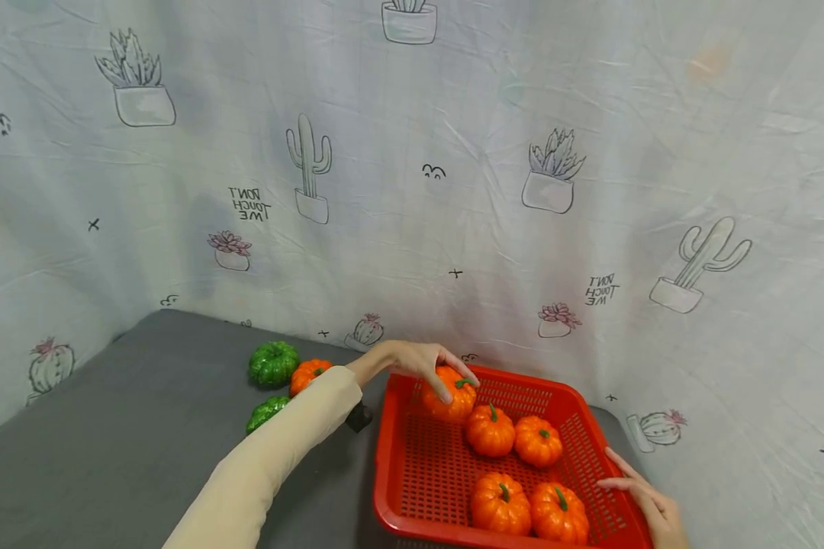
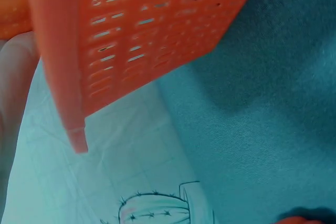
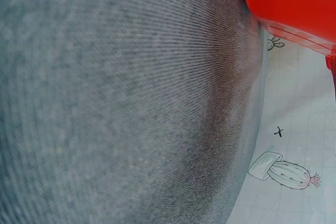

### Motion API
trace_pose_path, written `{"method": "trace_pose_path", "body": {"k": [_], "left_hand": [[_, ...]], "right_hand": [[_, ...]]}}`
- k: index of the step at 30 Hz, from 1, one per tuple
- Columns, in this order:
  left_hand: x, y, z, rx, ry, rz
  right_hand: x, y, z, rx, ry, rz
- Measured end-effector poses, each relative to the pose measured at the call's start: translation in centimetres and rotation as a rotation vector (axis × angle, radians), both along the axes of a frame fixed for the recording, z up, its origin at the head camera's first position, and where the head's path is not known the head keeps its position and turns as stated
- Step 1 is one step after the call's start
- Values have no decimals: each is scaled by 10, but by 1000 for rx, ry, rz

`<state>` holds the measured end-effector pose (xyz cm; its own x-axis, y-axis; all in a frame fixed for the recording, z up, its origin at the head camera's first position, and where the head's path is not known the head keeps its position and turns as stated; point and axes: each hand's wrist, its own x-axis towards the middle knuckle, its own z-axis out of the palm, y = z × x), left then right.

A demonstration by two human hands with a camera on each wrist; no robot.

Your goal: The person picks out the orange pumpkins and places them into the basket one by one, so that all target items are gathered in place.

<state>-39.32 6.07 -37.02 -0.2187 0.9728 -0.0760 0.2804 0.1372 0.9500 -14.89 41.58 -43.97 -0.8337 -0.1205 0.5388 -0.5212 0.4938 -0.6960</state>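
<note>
My left hand (image 1: pixel 419 364) grips a small orange pumpkin (image 1: pixel 448 398) with a green stem, thumb on its near side and fingers over its top. The pumpkin is at the back left corner of a red plastic basket (image 1: pixel 381 480), inside the rim. In the left wrist view, a finger (image 2: pixel 16 72) touches the orange pumpkin (image 2: pixel 13 3) beside the slotted basket wall (image 2: pixel 147 40). My right hand (image 1: pixel 648 503) holds the basket's right rim, thumb over it and index finger along the outside. Its other fingers are hidden.
Several orange pumpkins (image 1: pixel 539 441) sit in the basket. Left of it on the grey cloth (image 1: pixel 110 435) lie two green pumpkins (image 1: pixel 273 364) and another orange one (image 1: pixel 309 375), partly behind my left sleeve (image 1: pixel 275 465). A printed curtain (image 1: pixel 412 191) hangs behind and beside the table.
</note>
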Motion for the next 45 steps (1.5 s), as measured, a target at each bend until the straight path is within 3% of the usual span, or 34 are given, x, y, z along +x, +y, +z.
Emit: {"method": "trace_pose_path", "body": {"k": [4, 11, 20, 24, 28, 34, 37, 41, 45], "left_hand": [[-4, 8, -5, -49, 7, -44], [-10, 11, -19, -176, 35, -59], [-9, 18, -25, -288, 62, -42], [-9, 22, -28, -315, 95, -49], [-10, 26, -32, -332, 86, -76], [-11, 30, -34, -357, 44, -81], [-12, 31, -34, -391, 61, -92], [-12, 32, -38, -428, 96, -109], [-12, 33, -40, -429, 84, -113]], "right_hand": [[-1, 1, -1, 13, 35, 20], [-1, -1, -2, 73, -4, -53], [-3, 1, -5, -19, 11, 24], [-3, 1, -6, 14, 27, -6], [-3, 2, -6, 52, 30, -17], [-5, 3, -5, -3, 43, 34], [-5, 3, -4, 2, 40, 22], [-6, 5, -8, 77, 82, -7], [-9, 8, -13, 97, 158, 53]]}}
